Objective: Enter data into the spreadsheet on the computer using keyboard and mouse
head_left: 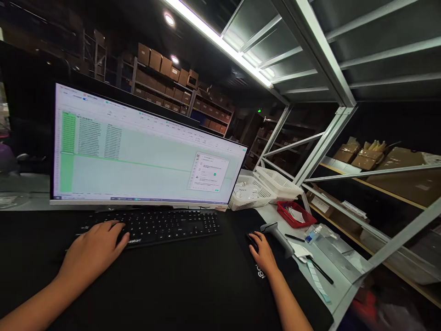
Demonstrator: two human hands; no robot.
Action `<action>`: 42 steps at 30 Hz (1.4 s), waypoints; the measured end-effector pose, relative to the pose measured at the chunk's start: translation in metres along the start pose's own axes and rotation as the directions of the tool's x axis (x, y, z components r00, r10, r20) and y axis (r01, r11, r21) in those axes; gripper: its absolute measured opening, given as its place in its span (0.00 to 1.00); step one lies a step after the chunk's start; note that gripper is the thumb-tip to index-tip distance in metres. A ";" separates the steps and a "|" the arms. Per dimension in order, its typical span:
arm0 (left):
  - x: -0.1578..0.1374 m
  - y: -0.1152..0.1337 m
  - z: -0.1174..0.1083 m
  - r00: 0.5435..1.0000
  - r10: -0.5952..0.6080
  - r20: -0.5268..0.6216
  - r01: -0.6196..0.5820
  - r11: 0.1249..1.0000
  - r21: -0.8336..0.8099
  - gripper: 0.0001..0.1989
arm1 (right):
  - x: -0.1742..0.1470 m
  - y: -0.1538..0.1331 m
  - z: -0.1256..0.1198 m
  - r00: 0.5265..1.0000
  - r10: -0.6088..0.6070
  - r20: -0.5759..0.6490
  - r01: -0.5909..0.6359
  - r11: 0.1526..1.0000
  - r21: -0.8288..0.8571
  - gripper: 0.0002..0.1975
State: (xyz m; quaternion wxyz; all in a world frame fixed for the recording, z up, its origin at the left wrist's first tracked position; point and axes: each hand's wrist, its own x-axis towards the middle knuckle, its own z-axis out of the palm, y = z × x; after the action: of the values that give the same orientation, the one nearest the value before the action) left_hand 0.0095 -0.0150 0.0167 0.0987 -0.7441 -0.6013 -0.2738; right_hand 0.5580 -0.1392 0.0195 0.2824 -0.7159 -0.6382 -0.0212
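Observation:
My left hand [93,248] rests over the left end of a black keyboard [179,225], its fingers apart and slightly bent on the keys. Under my right hand [265,255] is a dark computer mouse [253,242], mostly covered by the fingers wrapped over it. Both lie on a wide black desk mat [186,280]. Behind the keyboard stands a wide monitor [144,177] showing a spreadsheet with a green column and a small pop-up window at its lower right. A grey handheld barcode scanner [280,239] lies just right of the mouse.
White perforated baskets [253,202] and a red basket [296,223] with papers stand right of the monitor. A small bottle [313,233], a pen [322,271] and a strip of labels [317,281] lie nearer. Metal shelving [313,147] rises on the right; boxed shelves [165,87] fill the background.

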 end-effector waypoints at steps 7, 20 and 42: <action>0.001 -0.001 -0.001 1.000 0.011 -0.002 -0.011 1.000 -0.020 0.39 | 0.000 0.000 -0.001 1.000 -0.009 -0.001 0.009 1.000 -0.002 0.24; 0.000 -0.004 0.000 0.997 0.001 0.079 -0.003 1.000 0.023 0.37 | 0.001 0.009 0.005 0.999 0.006 -0.042 -0.007 1.000 -0.025 0.25; 0.000 0.014 -0.022 0.991 -0.005 0.135 -0.003 0.998 0.057 0.26 | 0.012 -0.174 0.062 0.901 -0.433 -0.023 0.433 0.901 -0.021 0.26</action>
State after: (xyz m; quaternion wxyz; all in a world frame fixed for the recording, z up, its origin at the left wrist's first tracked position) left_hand 0.0166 -0.0292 0.0375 0.0789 -0.7576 -0.6145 -0.2056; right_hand 0.3789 -0.0971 0.0371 0.2739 -0.5580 -0.7772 -0.0982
